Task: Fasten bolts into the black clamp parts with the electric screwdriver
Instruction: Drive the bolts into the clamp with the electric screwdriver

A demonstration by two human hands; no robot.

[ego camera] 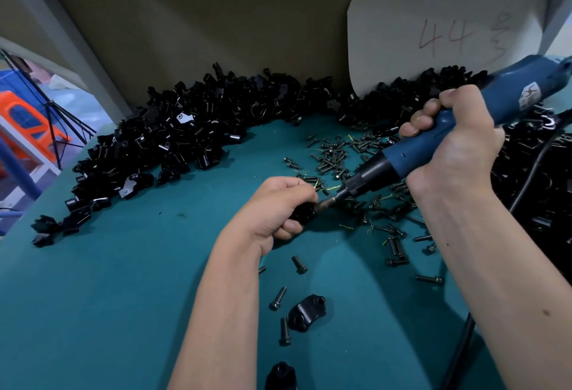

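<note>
Teal matting (123, 281) lies under your work. Your left hand (278, 204) grips a clamp part (305, 213); your right hand (452, 145) clasps the electric screwdriver (458, 123), slanting down-left, tip meeting the part.

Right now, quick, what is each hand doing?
Left hand: closed around a black clamp part.
Right hand: closed around the blue electric screwdriver, its bit at the clamp part.

Both bare forearms reach forward. The left hand (278, 204) lies knuckles up, fingers curled tight around a small dark part; the right hand (455, 145), raised higher and to the right, wraps its fingers around a blue tool body angled down toward the left hand
</note>
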